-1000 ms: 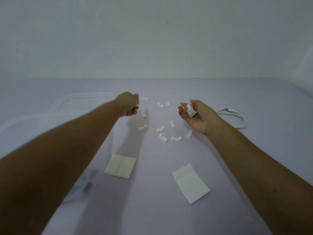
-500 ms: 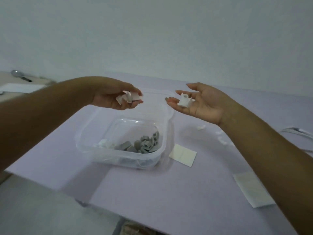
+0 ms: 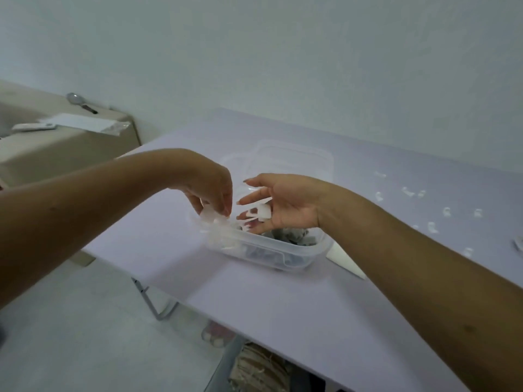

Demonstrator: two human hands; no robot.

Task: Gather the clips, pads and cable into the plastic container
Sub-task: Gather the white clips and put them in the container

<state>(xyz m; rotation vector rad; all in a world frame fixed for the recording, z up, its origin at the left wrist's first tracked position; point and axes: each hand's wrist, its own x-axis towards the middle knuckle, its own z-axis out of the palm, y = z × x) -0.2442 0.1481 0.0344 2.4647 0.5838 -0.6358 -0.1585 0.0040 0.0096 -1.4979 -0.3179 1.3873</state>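
Container (image 3: 300,254) sits at frame centre on the table (image 3: 283,306), near its left edge, and already holds grey and white pieces. Both hands are positioned over its opening so that released clips fall inside rather than onto the table. Left hand (image 3: 210,188), left of centre, is bent down at the wrist above the container's near-left corner; its fingers point down and pinch a cluster of white clips (image 3: 210,217), blurred, so whether the grip has loosened cannot be told. Right hand (image 3: 278,203), right of centre, is turned palm toward the left hand, fingers spread and angled down into the opening; a white clip (image 3: 263,213) rests against its fingers, loosely carried and judged to be sliding off. More clips (image 3: 407,191) lie scattered at right of frame, well apart from the container. A pad (image 3: 339,257) lies just beside the container's right wall, partly hidden by the right forearm. The cable is barely in view at the right edge.
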